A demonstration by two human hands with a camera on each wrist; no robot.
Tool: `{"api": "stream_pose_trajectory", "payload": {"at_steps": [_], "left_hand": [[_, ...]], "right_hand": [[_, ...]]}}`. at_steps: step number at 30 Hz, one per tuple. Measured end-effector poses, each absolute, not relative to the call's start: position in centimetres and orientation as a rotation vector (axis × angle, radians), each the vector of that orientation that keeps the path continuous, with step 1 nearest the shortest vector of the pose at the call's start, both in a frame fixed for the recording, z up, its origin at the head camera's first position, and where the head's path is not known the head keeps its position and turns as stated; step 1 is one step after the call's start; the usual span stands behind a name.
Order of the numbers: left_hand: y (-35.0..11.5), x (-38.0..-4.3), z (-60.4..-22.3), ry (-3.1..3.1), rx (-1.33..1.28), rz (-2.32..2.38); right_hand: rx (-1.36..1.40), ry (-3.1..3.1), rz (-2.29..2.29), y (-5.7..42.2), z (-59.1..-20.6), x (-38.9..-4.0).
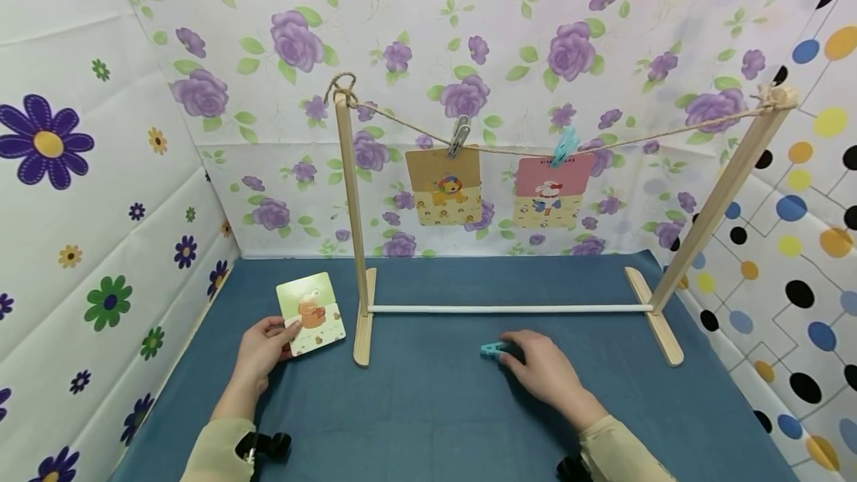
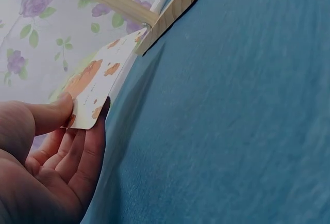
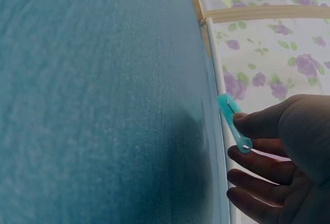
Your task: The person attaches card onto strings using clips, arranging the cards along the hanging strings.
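My left hand (image 1: pixel 262 352) pinches a green and cream card (image 1: pixel 312 311) with an orange-brown animal picture, left of the wooden stand. In the left wrist view the thumb presses the face of the card (image 2: pixel 98 82) near its lower corner, with fingers behind it. My right hand (image 1: pixel 545 367) holds a turquoise clothespin (image 1: pixel 493 349) between thumb and fingers, over the cloth in front of the white rod. The right wrist view shows the clothespin (image 3: pixel 234 123) under the thumb. On the twine (image 1: pixel 402 123) hang a brown card (image 1: pixel 445 192) from a grey clothespin (image 1: pixel 459 136) and a pink card (image 1: pixel 550 188) from a turquoise one (image 1: pixel 565 147).
Two wooden posts, left (image 1: pixel 353 199) and right (image 1: pixel 723 199), carry the twine. A white rod (image 1: pixel 512 309) joins their feet low across the blue cloth (image 1: pixel 428 407). Floral sheets (image 1: pixel 268 110) hang behind and a dotted sheet (image 1: pixel 803 281) on the right.
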State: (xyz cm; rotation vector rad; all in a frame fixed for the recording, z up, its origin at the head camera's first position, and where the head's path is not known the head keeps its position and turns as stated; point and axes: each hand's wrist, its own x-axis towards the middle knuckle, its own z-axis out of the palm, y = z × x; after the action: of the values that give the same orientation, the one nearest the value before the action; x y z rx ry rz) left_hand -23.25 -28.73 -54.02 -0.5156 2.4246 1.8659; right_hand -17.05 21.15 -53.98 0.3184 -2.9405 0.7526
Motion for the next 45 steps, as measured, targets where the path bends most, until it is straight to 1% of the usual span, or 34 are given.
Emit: {"api": "stream_pose_trajectory", "payload": {"at_steps": [15,30,37,45], "left_hand": [[-28.0,-22.5,-53.3,2.398,-0.501,1.92],[-27.4,-21.7,-52.4,2.331,-0.495,2.031],[-26.7,-20.9,-51.7,2.329,-0.44,2.076],[-26.1,-20.3,-51.0,2.315,-0.416,2.115]], "right_hand": [[0.336,-2.868,0.841,21.7,-53.5,-17.3],[0.365,-2.786,0.821,22.4,-53.2,-17.3],[0.348,-2.791,0.777,23.6,-52.7,-17.0],[0.37,-2.768,0.688,25.5,-51.3,-16.6]]}}
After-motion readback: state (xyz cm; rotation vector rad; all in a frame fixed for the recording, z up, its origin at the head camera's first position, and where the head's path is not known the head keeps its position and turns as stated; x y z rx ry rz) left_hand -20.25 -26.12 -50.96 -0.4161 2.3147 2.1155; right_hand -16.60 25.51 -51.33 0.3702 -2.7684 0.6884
